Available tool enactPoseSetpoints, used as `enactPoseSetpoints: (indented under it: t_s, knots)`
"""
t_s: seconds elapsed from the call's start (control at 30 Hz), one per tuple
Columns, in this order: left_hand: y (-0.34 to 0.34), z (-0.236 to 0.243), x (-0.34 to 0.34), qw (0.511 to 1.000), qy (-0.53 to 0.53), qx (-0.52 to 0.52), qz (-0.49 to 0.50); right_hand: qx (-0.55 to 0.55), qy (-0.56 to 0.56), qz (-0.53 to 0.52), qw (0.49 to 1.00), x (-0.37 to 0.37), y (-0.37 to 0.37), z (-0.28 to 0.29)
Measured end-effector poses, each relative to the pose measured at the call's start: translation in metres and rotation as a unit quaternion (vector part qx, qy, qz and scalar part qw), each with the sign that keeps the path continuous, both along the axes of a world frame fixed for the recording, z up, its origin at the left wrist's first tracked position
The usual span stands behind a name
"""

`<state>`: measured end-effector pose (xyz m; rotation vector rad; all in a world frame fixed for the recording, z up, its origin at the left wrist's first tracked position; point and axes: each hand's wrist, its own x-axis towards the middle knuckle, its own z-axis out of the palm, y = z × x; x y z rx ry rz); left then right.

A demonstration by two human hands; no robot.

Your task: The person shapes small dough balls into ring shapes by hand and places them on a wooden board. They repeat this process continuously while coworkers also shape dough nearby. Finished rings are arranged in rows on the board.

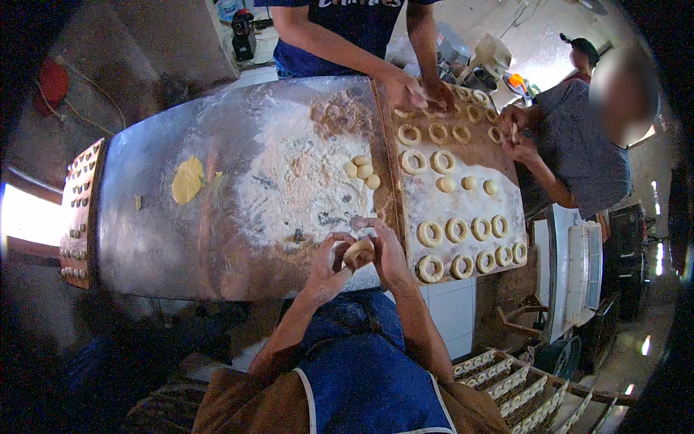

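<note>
The person wears a blue apron edged with a thin white strip, over a brown garment at the shoulders. Both forearms are bare, with no sleeves, gloves, rings or watch showing.

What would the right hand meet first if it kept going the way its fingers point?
Probably the dough piece it already cups against the left hand; the right hand points left toward it. Depth is unclear.

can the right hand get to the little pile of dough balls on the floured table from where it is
Probably yes. The dough balls lie on the floured metal table just ahead of the right hand, with only bare flour between. But that hand and the left hand are shut on a dough piece, so it isn't free.
</note>
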<state>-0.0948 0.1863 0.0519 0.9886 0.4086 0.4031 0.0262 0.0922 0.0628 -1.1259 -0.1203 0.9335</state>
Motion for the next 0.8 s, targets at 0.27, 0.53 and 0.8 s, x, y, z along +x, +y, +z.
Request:
enactPoseSetpoints:
  t_s: [0.27,0.53,0.8]
  knots:
    - [-0.016,-0.003,0.033,0.995,0.001,0.073,0.073,-0.086,-0.030,0.039,0.995,0.009,-0.031,0.024]
    - [-0.062,-0.010,0.083,0.993,0.034,-0.059,0.100,-0.209,-0.230,-0.121,0.943,0.018,-0.051,0.001]
    - [-0.097,-0.025,0.124,0.986,0.068,-0.137,0.069,-0.188,-0.315,-0.044,0.929,0.050,-0.105,0.030]
